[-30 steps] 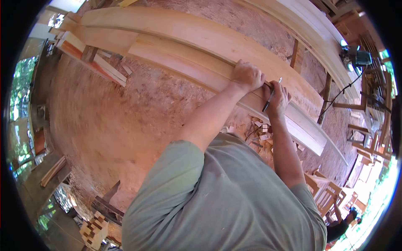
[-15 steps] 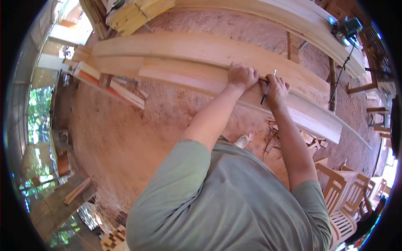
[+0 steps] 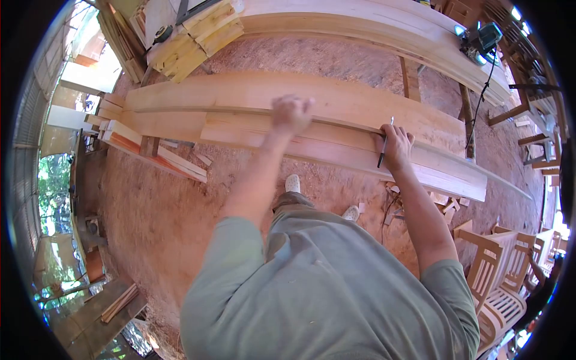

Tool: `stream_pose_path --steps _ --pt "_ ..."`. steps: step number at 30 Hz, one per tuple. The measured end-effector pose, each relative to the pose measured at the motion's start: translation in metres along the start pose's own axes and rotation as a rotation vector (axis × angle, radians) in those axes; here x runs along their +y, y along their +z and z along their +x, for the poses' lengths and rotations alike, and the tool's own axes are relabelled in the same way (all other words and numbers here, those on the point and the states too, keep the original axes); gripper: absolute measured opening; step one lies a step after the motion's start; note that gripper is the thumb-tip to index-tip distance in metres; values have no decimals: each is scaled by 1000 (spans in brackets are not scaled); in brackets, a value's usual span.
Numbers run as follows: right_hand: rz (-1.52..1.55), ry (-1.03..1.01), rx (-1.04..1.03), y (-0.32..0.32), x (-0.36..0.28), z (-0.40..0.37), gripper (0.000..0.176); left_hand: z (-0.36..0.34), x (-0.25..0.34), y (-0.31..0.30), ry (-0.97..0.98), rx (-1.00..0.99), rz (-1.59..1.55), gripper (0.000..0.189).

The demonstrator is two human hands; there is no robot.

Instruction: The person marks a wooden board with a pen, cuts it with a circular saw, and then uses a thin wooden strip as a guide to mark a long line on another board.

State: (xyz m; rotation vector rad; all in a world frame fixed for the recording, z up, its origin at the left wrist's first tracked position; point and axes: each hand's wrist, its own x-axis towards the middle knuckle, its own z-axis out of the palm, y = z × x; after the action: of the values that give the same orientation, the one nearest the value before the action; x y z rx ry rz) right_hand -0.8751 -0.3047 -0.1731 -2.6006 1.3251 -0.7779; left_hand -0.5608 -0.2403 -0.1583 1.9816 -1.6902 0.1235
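Observation:
A long thin wooden strip (image 3: 240,111) lies lengthwise along wide pale boards (image 3: 336,96). My right hand (image 3: 397,147) closes around the strip right of the middle. A dark pen (image 3: 381,158) is tucked between its fingers, with one end pointing down. Over the strip, further left, is my left hand (image 3: 292,114), smeared by motion. Its fingers look curled, but I cannot make out whether they touch the strip. A narrower plank (image 3: 300,138) lies along the near side of the boards.
Behind is a stack of long planks (image 3: 348,21), with a power tool (image 3: 483,41) on its right end. Yellow-painted timber (image 3: 198,39) stands at the back left. Slatted wooden chairs (image 3: 504,282) are at the right. Wood scraps (image 3: 444,207) lie on the dirt floor (image 3: 180,240).
My left hand has moved left along the strip, away from my right hand. My right hand keeps its grip on the strip and pen. The view has shifted slightly, and a foot now shows.

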Motion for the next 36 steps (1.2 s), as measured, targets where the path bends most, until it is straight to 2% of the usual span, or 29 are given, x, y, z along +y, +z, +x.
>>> stream_pose_path --steps 1,2,4,5,7,8,14,16,17,19,22,25,28,31,36 --pt "-6 10 2 -1 -2 0 24 1 -23 -11 -52 -90 64 43" --pt "-5 15 4 -2 -4 1 23 -1 -38 -20 -41 -96 56 43" --pt "-13 29 4 -5 -6 1 22 -7 -58 -33 75 -184 -65 54" --pt "-16 25 2 -6 -7 2 22 -7 -62 -39 81 -191 -76 54" --pt "-35 29 -10 -6 -7 1 23 -7 -68 -43 129 -429 78 63" --pt "-35 20 2 -5 -6 1 23 -7 -67 -42 136 -435 59 63" --pt "-61 14 5 -7 -9 2 22 -14 -65 -42 214 -386 44 64" --pt "-55 -8 27 -6 -5 0 23 -18 -60 -40 177 -252 16 57" --pt "-56 2 24 -5 -2 0 23 -20 -59 -34 183 -261 12 57" --pt "-89 -2 18 -5 -3 -1 23 -32 -59 -22 184 -70 69 50" --pt "-78 1 19 -7 -10 0 24 -32 -60 -26 151 -147 36 43" --pt "-93 -4 11 -5 -5 -1 24 -32 -59 -30 157 -118 -1 39" --pt "-82 -28 4 -8 -2 0 25 -33 -60 -26 165 -50 -55 38" --pt "-52 -19 20 -10 -4 -1 25 -30 -59 -28 162 -122 -14 38" --pt "-82 -50 17 -16 -9 0 28 -30 -59 -28 157 -109 -27 40"
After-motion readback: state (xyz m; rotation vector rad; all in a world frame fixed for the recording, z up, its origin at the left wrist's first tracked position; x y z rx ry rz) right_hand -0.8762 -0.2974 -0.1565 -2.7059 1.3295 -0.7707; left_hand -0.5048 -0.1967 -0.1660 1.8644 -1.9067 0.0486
